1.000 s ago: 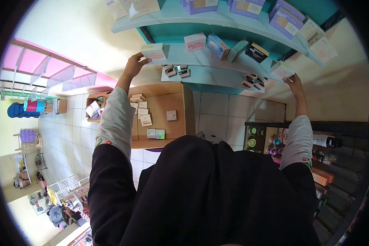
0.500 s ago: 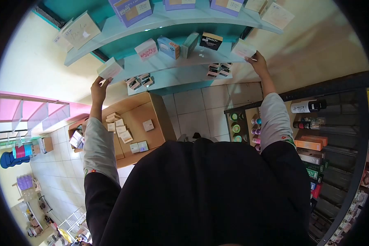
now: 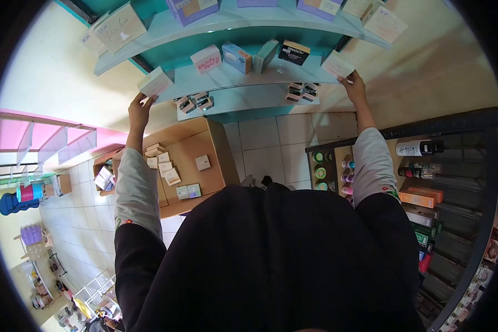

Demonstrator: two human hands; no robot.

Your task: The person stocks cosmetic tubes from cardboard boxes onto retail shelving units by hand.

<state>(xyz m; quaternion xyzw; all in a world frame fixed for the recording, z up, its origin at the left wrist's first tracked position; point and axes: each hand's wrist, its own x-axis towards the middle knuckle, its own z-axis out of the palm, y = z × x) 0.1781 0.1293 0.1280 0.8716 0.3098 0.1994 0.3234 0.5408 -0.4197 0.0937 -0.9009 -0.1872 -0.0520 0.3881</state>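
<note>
White box (image 3: 156,82) on the teal shelf (image 3: 227,77) meets my left hand (image 3: 139,109) fingertips; my right hand (image 3: 354,88) touches 1 pale box (image 3: 337,65); grasp indeterminate.

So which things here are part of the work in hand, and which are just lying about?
In hand:
left hand on the white box
right hand on the end box
shelf

Lying about:
pink box
blue box
black box
carton
bottle
</note>
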